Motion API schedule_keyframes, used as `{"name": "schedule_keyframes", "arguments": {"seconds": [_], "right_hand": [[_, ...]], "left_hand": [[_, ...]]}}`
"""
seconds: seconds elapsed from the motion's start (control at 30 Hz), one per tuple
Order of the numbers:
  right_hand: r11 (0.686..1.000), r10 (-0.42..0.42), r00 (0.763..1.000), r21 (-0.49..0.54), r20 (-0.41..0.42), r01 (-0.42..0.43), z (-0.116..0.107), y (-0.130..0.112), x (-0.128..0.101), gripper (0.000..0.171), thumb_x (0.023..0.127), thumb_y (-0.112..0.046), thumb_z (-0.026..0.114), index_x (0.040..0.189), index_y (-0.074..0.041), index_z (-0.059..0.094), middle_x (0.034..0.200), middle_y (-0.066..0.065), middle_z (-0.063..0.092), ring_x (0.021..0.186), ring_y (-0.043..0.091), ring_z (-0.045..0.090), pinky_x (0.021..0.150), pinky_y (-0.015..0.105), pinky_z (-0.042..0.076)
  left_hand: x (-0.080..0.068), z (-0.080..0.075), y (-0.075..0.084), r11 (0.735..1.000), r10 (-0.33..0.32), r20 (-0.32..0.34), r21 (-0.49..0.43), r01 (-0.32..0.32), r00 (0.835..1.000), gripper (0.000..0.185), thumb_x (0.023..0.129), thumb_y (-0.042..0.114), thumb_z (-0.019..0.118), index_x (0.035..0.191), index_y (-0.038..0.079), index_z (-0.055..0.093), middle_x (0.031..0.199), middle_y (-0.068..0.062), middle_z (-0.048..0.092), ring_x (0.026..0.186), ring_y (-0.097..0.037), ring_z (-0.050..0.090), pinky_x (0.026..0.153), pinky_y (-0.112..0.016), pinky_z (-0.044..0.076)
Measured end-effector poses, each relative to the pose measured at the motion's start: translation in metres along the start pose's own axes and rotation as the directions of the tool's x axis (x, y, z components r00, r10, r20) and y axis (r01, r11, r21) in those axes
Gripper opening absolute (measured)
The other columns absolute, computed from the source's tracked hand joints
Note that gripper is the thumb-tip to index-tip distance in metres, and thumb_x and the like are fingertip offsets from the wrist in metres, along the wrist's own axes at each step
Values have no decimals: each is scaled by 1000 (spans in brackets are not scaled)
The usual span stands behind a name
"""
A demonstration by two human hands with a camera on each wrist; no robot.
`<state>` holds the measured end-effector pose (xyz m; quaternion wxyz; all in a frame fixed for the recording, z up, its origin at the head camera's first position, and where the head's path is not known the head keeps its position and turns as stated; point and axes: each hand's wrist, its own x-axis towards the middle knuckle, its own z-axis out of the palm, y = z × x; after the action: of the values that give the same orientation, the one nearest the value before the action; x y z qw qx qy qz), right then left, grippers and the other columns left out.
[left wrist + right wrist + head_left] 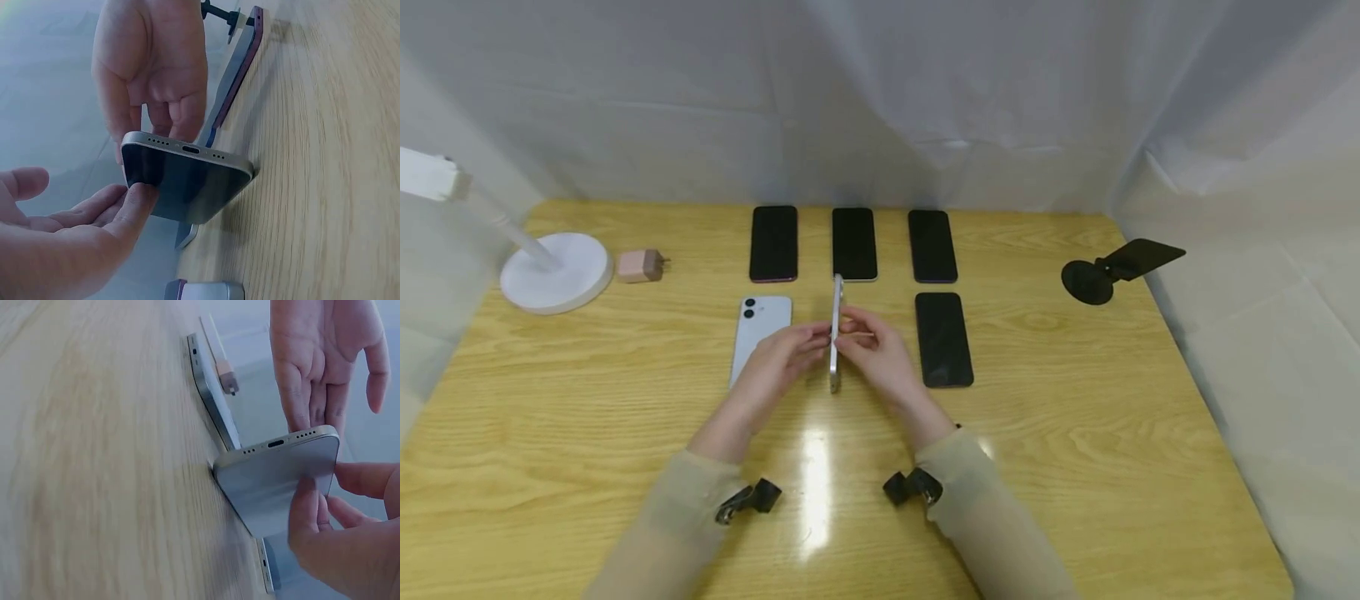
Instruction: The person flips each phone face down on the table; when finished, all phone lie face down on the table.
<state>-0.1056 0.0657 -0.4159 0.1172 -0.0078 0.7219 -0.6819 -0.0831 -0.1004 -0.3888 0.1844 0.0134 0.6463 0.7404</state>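
Standing on its long edge near the middle of the wooden table [1075,467], the silver phone [835,333] is held between the left hand [775,367] and the right hand [880,354], fingertips pressing both flat faces. If one side releases early, I judge it can fall flat, maybe onto the white phone [758,329] at 9 o'clock. Three dark phones [853,243] lie at 12 o'clock.

Soft, even light fills the head view, apparently diffused from overhead through the white curtain [925,83]. A bright glare streak lies on the glossy table [808,475] between the sleeves; shadows are faint. Both wrist views are dimmer, bluish, and smeared toward the edges, where the wood grain [75,456] blurs.
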Motion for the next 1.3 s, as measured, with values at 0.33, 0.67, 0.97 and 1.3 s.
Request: {"name": "schedule_keyframes", "arguments": {"seconds": [0.33,0.67,0.97,1.3], "right_hand": [[998,38,999,-54,35,-36,8,2,0,41,89,-11,68,130,-12,60,121,8,58,102,24,57,82,30,54],[986,110,994,-124,4,-109,5,10,0,44,88,-7,67,131,-8,57,127,9,58,109,23,56,89,32,52],[973,160,987,-168,-4,-158,3,12,1,45,90,-8,63,134,-3,52,129,12,56,113,24,54,92,32,50],[964,175,983,-192,-48,-181,-6,11,-1,44,90,-9,62,134,-4,53,126,11,58,112,23,54,92,32,50]], "left_hand": [[-4,-8,4,1000,-2,-48,22,3,999,47,103,18,31,138,-13,35,142,-25,39,129,-33,40,109,-34,37],[-7,-18,1,997,-14,-91,79,22,996,48,104,20,29,140,-11,33,145,-22,36,129,-31,38,111,-35,35],[-8,-25,-6,995,-32,-138,86,44,990,47,103,18,30,138,-13,35,145,-23,35,128,-32,38,111,-35,34],[-4,-21,-12,992,-74,-107,89,84,992,49,103,18,32,139,-14,32,144,-28,34,129,-36,38,110,-36,35]]}}
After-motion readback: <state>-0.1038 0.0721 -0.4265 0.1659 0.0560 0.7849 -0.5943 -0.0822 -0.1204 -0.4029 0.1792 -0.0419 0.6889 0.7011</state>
